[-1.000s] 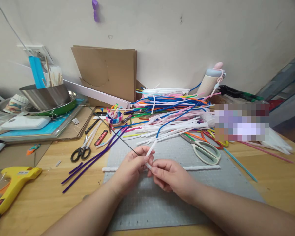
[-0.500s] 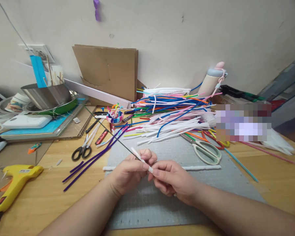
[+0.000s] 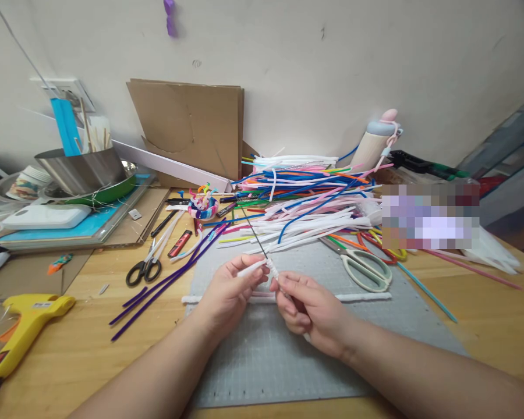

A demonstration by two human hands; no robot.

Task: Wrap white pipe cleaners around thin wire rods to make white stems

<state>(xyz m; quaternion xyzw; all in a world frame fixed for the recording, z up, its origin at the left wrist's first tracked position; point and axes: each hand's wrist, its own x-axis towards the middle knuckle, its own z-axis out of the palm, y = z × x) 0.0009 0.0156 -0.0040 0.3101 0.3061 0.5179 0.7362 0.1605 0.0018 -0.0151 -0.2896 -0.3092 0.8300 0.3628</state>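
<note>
Down at the near edge, both forearms came in over the grey cutting mat (image 3: 266,361). The left hand (image 3: 229,294) was closed, thumb and fingers pinching the loose end of a white pipe cleaner (image 3: 254,267). The right hand (image 3: 308,308) was closed too, gripping a thin dark wire (image 3: 253,233) where the white pipe cleaner coiled around it, just above the mat. Under the hands lay another white pipe cleaner (image 3: 362,297), flat across the mat. Pale green scissors (image 3: 367,270) sat right of that, black-handled scissors (image 3: 145,269) left, and a yellow glue gun (image 3: 21,331) on the wooden counter (image 3: 82,349). Farther back, a heap of coloured pipe cleaners (image 3: 305,198), then cardboard (image 3: 187,128) leaning on the wall.
</note>
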